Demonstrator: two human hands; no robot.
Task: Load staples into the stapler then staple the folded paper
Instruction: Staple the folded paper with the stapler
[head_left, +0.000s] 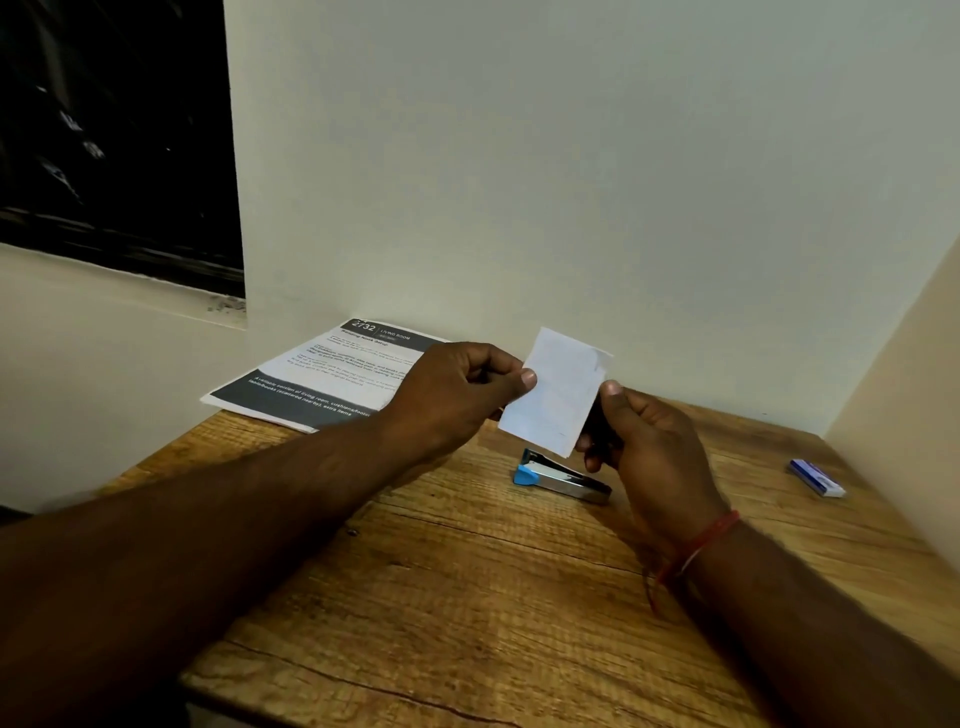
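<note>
A small folded white paper (556, 392) is held upright above the table, pinched on both sides. My left hand (457, 395) grips its left edge with thumb and fingers. My right hand (649, 447) holds its right edge, thumb on the front; a dark shape shows behind those fingers, and I cannot tell what it is. Below the paper, a stapler (563, 478) with a blue end and a metal body lies flat on the wooden table (467, 597), touched by neither hand. A small blue and white staple box (816, 478) lies at the right.
A printed sheet (332, 376) with grey bands lies at the table's back left corner, overhanging the edge. White walls close in the table at the back and right. A dark window sits at the upper left. A red thread band circles my right wrist.
</note>
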